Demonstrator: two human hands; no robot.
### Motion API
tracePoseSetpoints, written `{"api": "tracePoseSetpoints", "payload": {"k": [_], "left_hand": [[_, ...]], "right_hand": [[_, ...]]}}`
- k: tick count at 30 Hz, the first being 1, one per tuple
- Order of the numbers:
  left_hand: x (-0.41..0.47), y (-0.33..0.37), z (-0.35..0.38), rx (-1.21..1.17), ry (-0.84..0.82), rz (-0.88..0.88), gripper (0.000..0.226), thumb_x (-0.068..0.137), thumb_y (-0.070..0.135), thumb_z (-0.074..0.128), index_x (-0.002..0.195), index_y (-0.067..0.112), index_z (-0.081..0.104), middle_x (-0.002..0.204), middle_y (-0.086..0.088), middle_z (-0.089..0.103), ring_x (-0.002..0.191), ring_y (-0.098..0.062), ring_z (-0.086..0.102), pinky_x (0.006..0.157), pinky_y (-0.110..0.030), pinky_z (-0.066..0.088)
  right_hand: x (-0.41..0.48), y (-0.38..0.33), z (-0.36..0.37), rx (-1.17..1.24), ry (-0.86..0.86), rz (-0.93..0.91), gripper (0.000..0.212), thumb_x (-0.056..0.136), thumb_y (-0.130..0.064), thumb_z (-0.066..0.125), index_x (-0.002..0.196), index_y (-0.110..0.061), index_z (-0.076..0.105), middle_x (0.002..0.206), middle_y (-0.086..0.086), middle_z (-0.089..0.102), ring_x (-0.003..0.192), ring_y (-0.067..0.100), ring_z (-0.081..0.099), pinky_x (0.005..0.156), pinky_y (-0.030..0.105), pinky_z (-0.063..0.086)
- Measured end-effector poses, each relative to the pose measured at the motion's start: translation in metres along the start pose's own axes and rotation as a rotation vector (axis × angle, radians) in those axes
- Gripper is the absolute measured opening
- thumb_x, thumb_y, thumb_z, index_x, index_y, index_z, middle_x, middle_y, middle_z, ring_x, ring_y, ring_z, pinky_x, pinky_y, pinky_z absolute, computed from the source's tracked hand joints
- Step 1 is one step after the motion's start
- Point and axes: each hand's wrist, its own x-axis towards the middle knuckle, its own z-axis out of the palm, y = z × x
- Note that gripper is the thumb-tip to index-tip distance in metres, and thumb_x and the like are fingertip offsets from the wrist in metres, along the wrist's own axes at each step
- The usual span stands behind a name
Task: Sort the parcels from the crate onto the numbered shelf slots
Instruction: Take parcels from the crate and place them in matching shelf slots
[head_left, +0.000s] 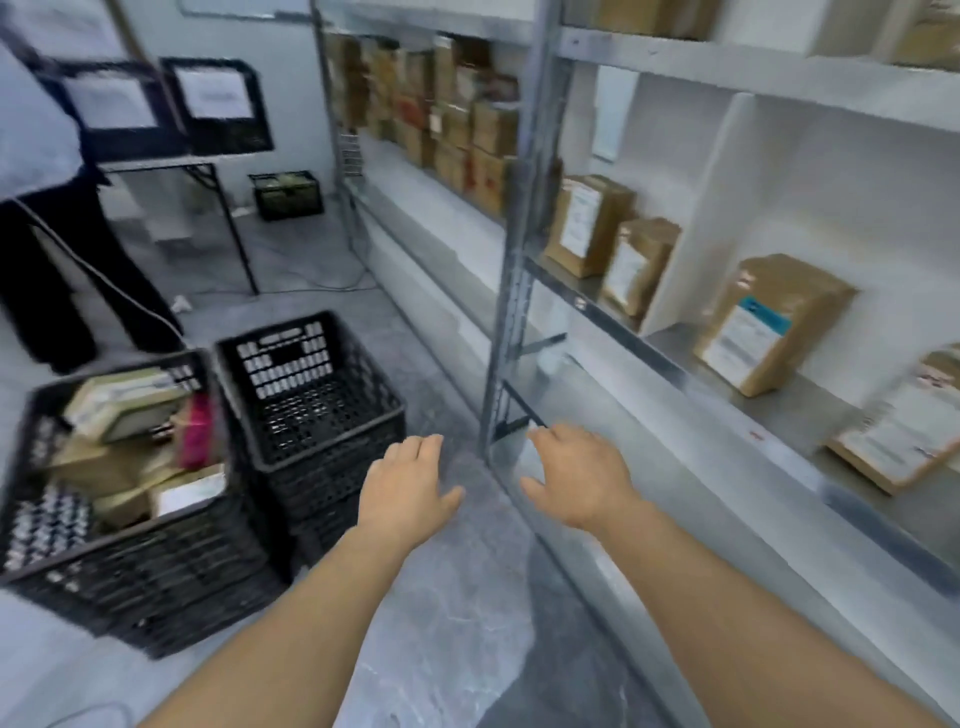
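Parcels of brown card and paper (96, 467) lie heaped in the black latticed plastic crate (156, 571), leftward of both hands; left hand (410, 488), the nearer, and right hand (582, 480) hover slack-fingered, holding nothing.

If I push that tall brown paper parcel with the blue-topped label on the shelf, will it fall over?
Likely, if pushed high: the tall brown paper parcel stands upright on a narrow base. Its crisp, boxy edges suggest it is stiff, not floppy. Pushed low, it may slide instead on the smooth grey metal shelf.
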Motion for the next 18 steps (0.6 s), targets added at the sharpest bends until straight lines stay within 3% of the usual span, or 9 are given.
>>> {"api": "tracePoseSetpoints", "payload": {"k": [7,18], "left_hand": [[-0.007,-0.129,-0.037,0.003,0.041,-0.190,0.071,0.091,0.053,0.049,0.147,0.019,0.023,0.145,-0.002,0.039,0.134,-0.023,0.035,0.106,-0.037,0.035],[-0.017,-0.281,-0.062,-0.023,0.127,-0.468,0.070,0.090,0.054,0.050,0.145,0.018,0.028,0.141,-0.003,0.044,0.130,-0.023,0.040,0.104,-0.039,0.036]], "right_hand": [[0.083,-0.125,0.002,-0.011,0.013,-0.200,0.050,0.091,-0.049,0.047,0.131,-0.018,0.047,0.119,0.000,0.055,0.116,0.021,0.051,0.093,0.036,0.041],[0.186,-0.280,0.015,-0.071,-0.049,-0.475,0.056,0.092,-0.053,0.045,0.135,-0.017,0.044,0.129,0.004,0.052,0.121,0.023,0.048,0.096,0.039,0.043]]}}
